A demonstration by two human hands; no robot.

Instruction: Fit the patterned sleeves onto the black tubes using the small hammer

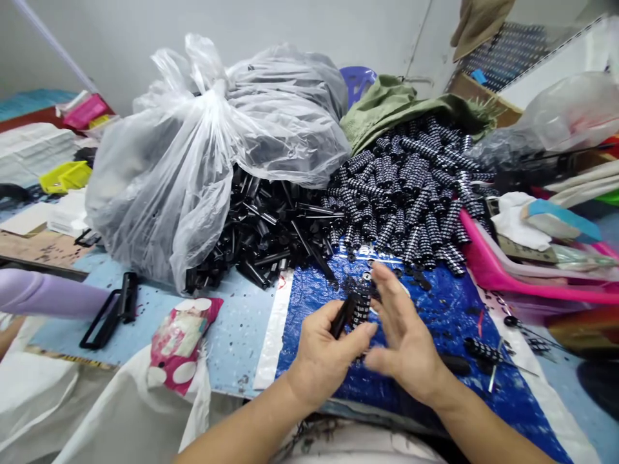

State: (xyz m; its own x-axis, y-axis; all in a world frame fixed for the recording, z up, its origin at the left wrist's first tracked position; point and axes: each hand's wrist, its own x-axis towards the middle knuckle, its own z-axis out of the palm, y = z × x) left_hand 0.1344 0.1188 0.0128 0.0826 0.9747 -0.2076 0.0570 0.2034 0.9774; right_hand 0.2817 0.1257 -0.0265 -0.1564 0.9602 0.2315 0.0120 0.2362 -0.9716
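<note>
My left hand (322,354) is closed around a black plastic tube (344,314) that carries a stack of black rings with white marks (360,308). My right hand (403,338) is right beside it, fingers stretched out and a little blurred, touching the side of the ring stack. Both hands hover over a blue tarp (449,309) dotted with loose black rings. Behind them lies a heap of plain black tubes (271,232) and a heap of finished ringed tubes (411,193).
A large clear plastic bag (203,148) bulges at the back left. A pink tray (488,264) lies at the right, a green cloth (391,103) behind the piles, a patterned pouch (184,341) and a black frame (109,312) at the left.
</note>
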